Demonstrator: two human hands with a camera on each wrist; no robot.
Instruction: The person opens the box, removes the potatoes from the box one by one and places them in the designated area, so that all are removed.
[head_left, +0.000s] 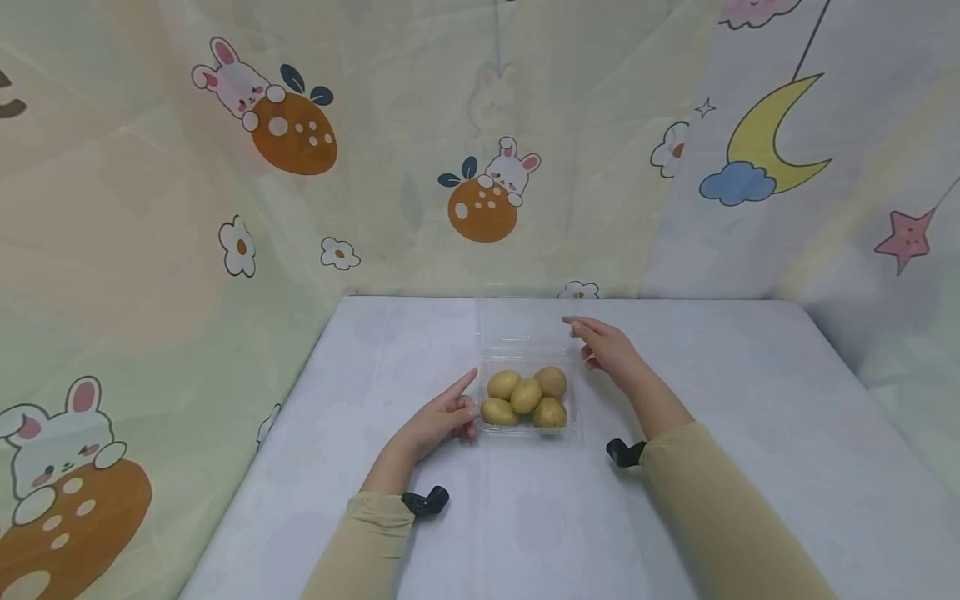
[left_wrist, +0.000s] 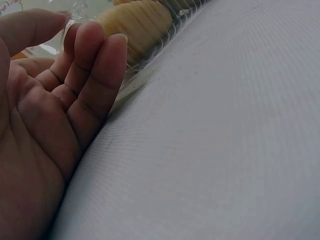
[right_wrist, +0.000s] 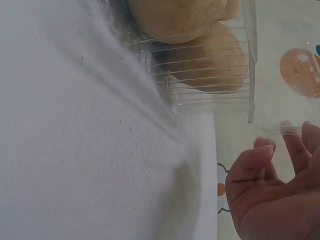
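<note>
A clear plastic clamshell box point(head_left: 525, 431) sits on the table with its see-through lid point(head_left: 517, 325) raised at the back. Inside lie several yellowish-brown potatoes point(head_left: 527, 396), seen close up as a ridged-looking potato point(left_wrist: 137, 27) through the wall in the left wrist view. My left hand point(head_left: 442, 414) pinches the box's left rim near its front corner, thumb on one side and fingers on the other. At the lid's right edge is my right hand point(head_left: 609, 350), index finger stretched out against the plastic, the other fingers loosely bent. In the right wrist view its fingertips point(right_wrist: 287, 127) overlap the lid's edge.
The table point(head_left: 750, 400) wears a white cloth and ends at a printed fabric backdrop point(head_left: 405, 167). Black wrist devices point(head_left: 427, 502) sit on both forearms, just past the sleeves.
</note>
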